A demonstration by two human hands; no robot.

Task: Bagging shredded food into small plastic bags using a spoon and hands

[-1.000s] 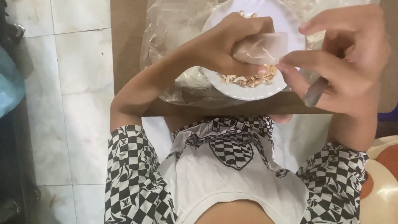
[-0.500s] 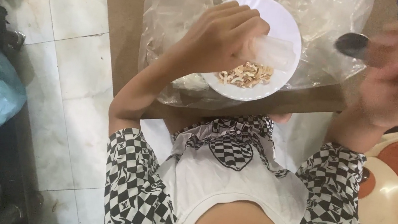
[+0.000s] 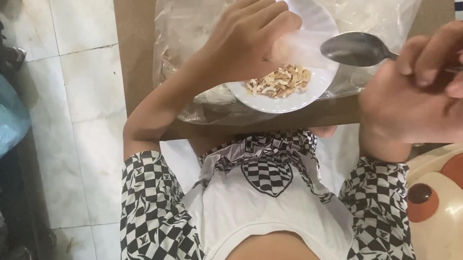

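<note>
holding the small clear bag (image 3: pixel 306 48) pinched in our left hand (image 3: pixel 248 38) over the white bowl (image 3: pixel 321 23) on the table, our right hand (image 3: pixel 425 89) gripping the empty spoon (image 3: pixel 356 48) raised beside it, we judge scooping shreds (image 3: pixel 281 82) comes next.

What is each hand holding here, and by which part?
The right hand holds a metal spoon by its handle, bowl end free. The left hand pinches a small clear plastic bag at its top, over the white bowl.
</note>
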